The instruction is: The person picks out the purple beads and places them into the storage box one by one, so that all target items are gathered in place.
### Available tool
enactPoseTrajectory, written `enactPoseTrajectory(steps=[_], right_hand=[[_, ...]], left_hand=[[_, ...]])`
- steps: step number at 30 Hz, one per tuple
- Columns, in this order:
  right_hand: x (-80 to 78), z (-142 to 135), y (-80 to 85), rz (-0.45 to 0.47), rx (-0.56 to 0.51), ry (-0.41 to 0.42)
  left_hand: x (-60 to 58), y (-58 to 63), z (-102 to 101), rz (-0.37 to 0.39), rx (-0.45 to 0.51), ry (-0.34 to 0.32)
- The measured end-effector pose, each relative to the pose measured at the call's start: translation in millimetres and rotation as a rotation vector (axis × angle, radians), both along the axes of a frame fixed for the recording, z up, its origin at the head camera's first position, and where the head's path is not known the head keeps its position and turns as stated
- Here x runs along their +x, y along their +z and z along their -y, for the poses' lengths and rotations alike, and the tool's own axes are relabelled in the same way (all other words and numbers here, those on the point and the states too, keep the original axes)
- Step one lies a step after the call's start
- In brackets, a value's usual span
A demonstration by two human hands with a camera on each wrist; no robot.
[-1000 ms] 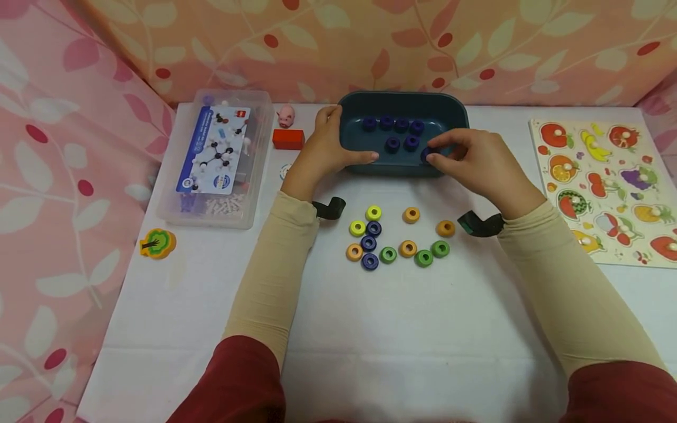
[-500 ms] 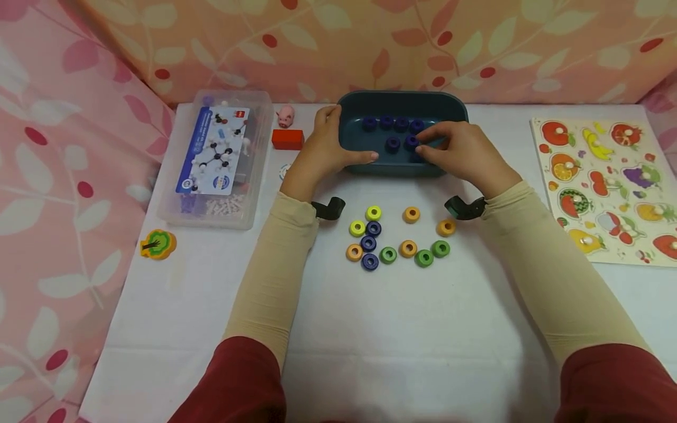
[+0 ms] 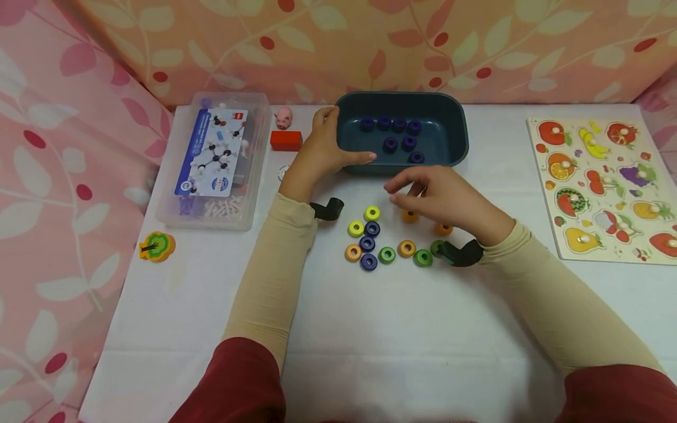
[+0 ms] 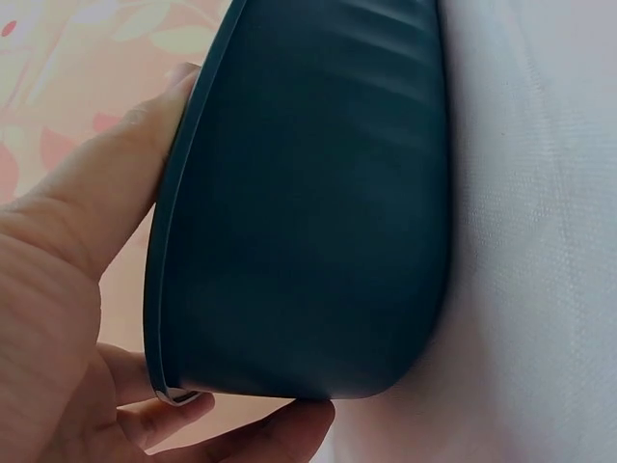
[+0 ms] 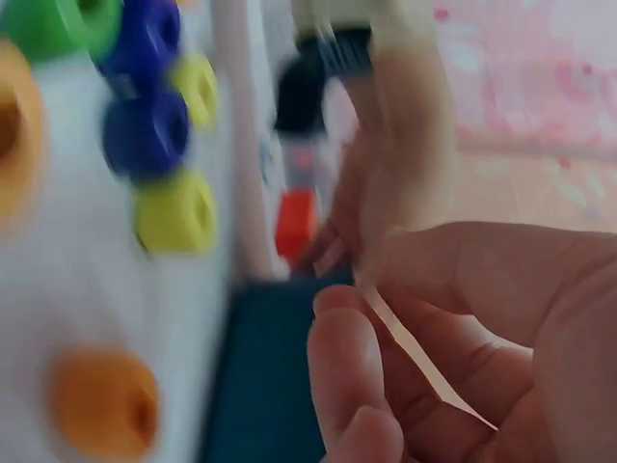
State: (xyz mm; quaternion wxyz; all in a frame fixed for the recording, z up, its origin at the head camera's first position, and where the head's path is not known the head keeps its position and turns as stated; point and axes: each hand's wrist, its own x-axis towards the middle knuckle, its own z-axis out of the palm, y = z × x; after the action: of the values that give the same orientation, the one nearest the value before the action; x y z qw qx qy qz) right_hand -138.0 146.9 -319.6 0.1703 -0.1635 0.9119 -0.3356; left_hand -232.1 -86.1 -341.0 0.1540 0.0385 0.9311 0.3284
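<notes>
Teal tray (image 3: 441, 141) — long axis left–right.

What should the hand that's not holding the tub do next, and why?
Maybe the right hand should pinch the nearest blue bead, beside the yellow beads. That hand looks empty, three blue beads lie outside the tub, and the beads inside all look blue. The left hand grips the tub.

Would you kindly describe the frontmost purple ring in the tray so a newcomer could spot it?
At the back of the white table sits a dark teal tray, gripped by the left hand. Inside, the purple ring is the single one in front of a pair and a row of four.
</notes>
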Motion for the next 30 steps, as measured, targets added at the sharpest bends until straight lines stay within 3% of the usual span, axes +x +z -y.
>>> enactPoseTrajectory(steps=[5,12,19,30], right_hand=[[13.9,9.0,-17.5,0.082,-0.051,0.101],[19.1,17.4,-36.3,0.114,-0.095,0.152],[22.3,21.8,-43.8,0.081,-0.132,0.193],[29.2,18.4,-39.9,-0.022,-0.016,0.249]], left_hand=[[-0.5,-0.9,0.2,0.0,0.002,0.004],[-0.8,-1.3,0.2,-0.004,0.0,-0.002],[-0.4,-0.7,-1.0,-0.011,0.005,-0.01],[-0.5,1.0,-0.7,-0.01,0.0,-0.005]])
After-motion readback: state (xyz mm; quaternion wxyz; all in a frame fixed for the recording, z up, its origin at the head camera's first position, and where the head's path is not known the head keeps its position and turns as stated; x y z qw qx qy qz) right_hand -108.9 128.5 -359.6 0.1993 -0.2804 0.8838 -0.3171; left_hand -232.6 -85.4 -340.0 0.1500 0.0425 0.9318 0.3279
